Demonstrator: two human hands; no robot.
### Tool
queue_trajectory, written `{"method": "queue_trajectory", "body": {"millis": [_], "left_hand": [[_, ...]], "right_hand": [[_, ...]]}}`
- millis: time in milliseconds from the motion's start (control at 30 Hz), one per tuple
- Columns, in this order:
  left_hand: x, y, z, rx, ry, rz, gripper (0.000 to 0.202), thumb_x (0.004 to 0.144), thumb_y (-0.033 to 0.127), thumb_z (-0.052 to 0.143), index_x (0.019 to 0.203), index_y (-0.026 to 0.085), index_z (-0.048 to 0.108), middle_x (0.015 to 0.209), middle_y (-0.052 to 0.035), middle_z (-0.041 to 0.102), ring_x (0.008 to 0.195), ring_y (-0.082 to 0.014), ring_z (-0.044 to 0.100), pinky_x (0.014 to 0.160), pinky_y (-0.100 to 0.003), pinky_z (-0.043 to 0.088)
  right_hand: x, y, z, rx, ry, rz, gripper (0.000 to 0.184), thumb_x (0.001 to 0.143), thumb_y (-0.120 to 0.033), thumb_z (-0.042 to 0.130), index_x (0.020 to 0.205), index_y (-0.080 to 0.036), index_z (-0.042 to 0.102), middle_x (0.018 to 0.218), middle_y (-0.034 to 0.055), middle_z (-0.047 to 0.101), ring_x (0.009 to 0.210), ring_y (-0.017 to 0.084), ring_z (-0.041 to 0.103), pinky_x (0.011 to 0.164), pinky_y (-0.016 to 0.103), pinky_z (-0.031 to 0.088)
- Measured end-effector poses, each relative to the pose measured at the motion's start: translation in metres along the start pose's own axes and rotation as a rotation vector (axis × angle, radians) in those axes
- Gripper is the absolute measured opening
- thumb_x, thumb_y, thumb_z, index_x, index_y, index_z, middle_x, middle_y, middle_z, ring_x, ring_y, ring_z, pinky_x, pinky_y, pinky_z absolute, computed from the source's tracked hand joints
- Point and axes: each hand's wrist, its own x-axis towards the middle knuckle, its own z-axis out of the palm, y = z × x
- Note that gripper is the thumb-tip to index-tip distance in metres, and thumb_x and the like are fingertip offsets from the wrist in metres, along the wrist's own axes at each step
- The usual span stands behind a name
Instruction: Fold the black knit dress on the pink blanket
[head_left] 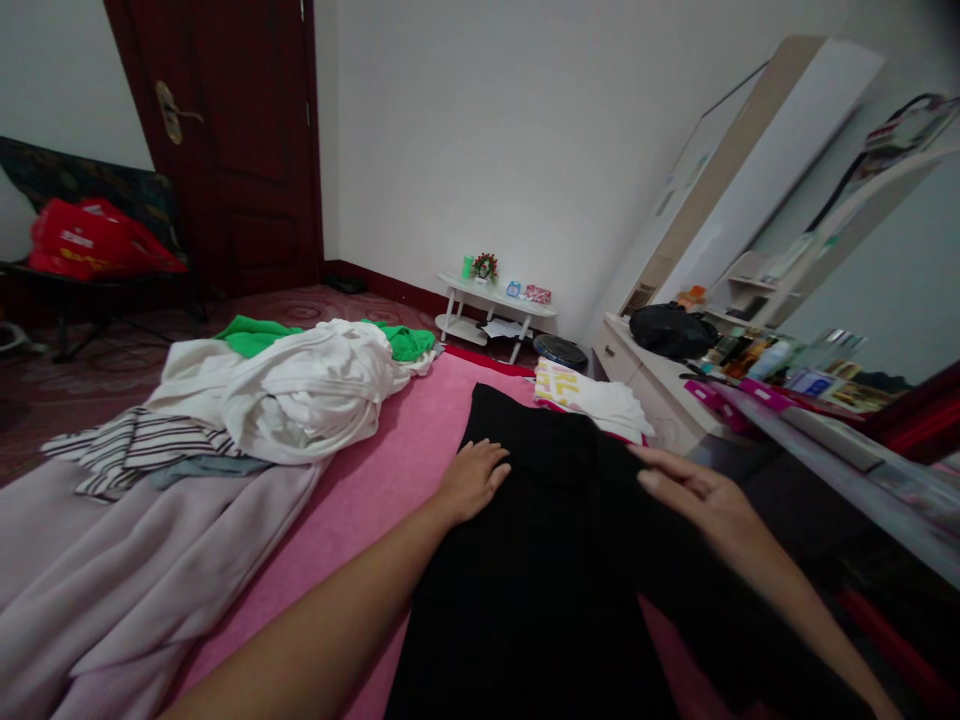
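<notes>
A black garment [536, 560], with what looks like a long sleeve [697, 580] on its right side, lies spread over the pink bedding [352, 530]. Resting on its upper left part is my left hand [474, 480], fingers extended and flat against the cloth. On the other side, my right hand [701, 490] pinches the black fabric near the top of the sleeve between thumb and fingers. Just beyond the garment is a folded white shirt [592, 395] with yellow and pink lettering. The black cloth's near end runs out of view at the bottom.
To the left sit heaped white clothes [322, 385], a green garment [259, 335], a striped one [142, 445] and a pale pinkish cloth [142, 570]. A dressing table [645, 370] holding bottles and a black bag [673, 330] borders the right. A small white table [495, 295] stands by the wall.
</notes>
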Motion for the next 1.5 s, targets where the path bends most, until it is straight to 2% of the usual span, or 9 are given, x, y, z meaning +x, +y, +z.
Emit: {"method": "queue_trajectory", "body": {"millis": [133,267,367,500,800,1100,1267,1367,1500], "left_hand": [[0.006,-0.01,-0.007,-0.507,0.301,-0.22,0.044,0.096,0.04,0.027,0.122,0.015,0.053,0.112,-0.0103,0.065,0.107,-0.0193,0.06,0.1,-0.036,0.041],[0.01,-0.018,-0.005,-0.688,0.377,-0.28,0.04,0.095,0.039,0.034,0.121,0.014,0.051,0.109,-0.0103,0.065,0.099,-0.0179,0.063,0.096,-0.037,0.044],[0.012,-0.024,0.002,-0.7,0.381,-0.242,0.037,0.088,0.029,0.05,0.123,0.016,0.05,0.108,-0.0091,0.063,0.099,-0.0173,0.062,0.094,-0.035,0.045],[0.015,-0.031,0.009,-0.683,0.375,-0.195,0.044,0.081,0.014,0.056,0.124,0.015,0.049,0.106,-0.0088,0.061,0.093,-0.0156,0.061,0.091,-0.035,0.047],[0.013,-0.031,0.01,-0.642,0.367,-0.167,0.044,0.077,0.004,0.054,0.12,0.015,0.052,0.104,-0.0082,0.061,0.091,-0.0148,0.061,0.092,-0.038,0.048],[0.011,-0.02,0.004,-0.513,0.314,-0.159,0.044,0.077,0.004,0.052,0.119,0.015,0.054,0.107,-0.0083,0.061,0.093,-0.0153,0.06,0.093,-0.035,0.048],[0.009,-0.014,0.002,-0.461,0.304,-0.187,0.044,0.078,0.007,0.053,0.121,0.014,0.053,0.111,-0.0104,0.061,0.096,-0.0168,0.06,0.092,-0.035,0.048],[0.02,-0.015,-0.001,-0.446,0.279,-0.28,0.045,0.08,0.012,0.055,0.124,0.014,0.051,0.116,-0.0122,0.059,0.091,-0.0167,0.061,0.089,-0.034,0.048],[0.057,-0.02,-0.008,-0.444,0.241,-0.418,0.057,0.077,0.023,0.065,0.129,0.012,0.047,0.106,-0.014,0.062,0.083,-0.0194,0.063,0.082,-0.037,0.05]], "right_hand": [[-0.047,-0.046,0.061,-0.301,-0.474,-0.117,0.039,0.079,-0.031,0.058,0.116,-0.027,0.065,0.116,0.0051,0.066,0.109,0.024,0.058,0.098,0.04,0.042],[-0.075,-0.037,0.117,-0.582,-0.845,-0.149,0.066,0.071,-0.017,0.062,0.135,-0.021,0.048,0.119,0.0121,0.063,0.102,0.028,0.062,0.086,0.039,0.049],[-0.08,-0.024,0.13,-0.719,-0.986,-0.142,0.068,0.073,-0.012,0.059,0.138,-0.022,0.043,0.109,0.0114,0.066,0.086,0.025,0.067,0.068,0.03,0.05],[-0.084,-0.026,0.118,-0.54,-1.065,-0.227,0.044,0.076,-0.014,0.06,0.12,-0.019,0.06,0.086,0.0037,0.07,0.069,0.013,0.063,0.058,0.019,0.043],[-0.108,0.013,0.125,-0.746,-0.862,-0.647,0.027,0.083,-0.02,0.056,0.108,-0.031,0.06,0.102,-0.0011,0.059,0.057,0.006,0.054,0.038,0.02,0.018],[-0.097,0.009,0.134,-0.251,-0.963,-0.337,0.002,0.075,-0.021,0.066,0.074,-0.019,0.066,0.078,-0.0039,0.061,0.059,0.006,0.054,0.05,0.014,0.035],[-0.084,0.008,0.134,-0.031,-1.122,-0.315,0.016,0.08,-0.018,0.055,0.087,-0.023,0.069,0.075,-0.0052,0.065,0.063,0.007,0.058,0.059,0.014,0.04],[-0.077,0.019,0.138,-0.004,-0.893,-0.281,0.03,0.075,-0.012,0.053,0.101,-0.021,0.065,0.079,-0.0024,0.066,0.064,0.008,0.058,0.061,0.017,0.042],[-0.068,0.037,0.143,-0.113,-0.421,-0.339,0.023,0.074,-0.008,0.048,0.086,-0.018,0.065,0.077,0.001,0.061,0.066,0.011,0.056,0.061,0.021,0.042]]}}
